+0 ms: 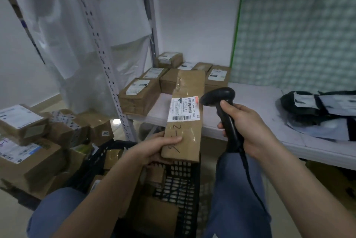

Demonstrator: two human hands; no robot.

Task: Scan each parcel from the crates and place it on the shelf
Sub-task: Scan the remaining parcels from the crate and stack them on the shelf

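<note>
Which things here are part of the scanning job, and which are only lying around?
Job: long parcel in left hand; scanner in right hand; black crate; shelf with parcels.
Lying about: dark bags; plastic sheet.

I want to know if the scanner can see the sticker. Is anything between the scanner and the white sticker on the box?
No. In the head view, only open air separates the scanner head from the white label on the parcel.

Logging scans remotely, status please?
Left hand holds long parcel, label up. Right hand aims scanner at label. Shelf ahead, nothing in the way.
</note>
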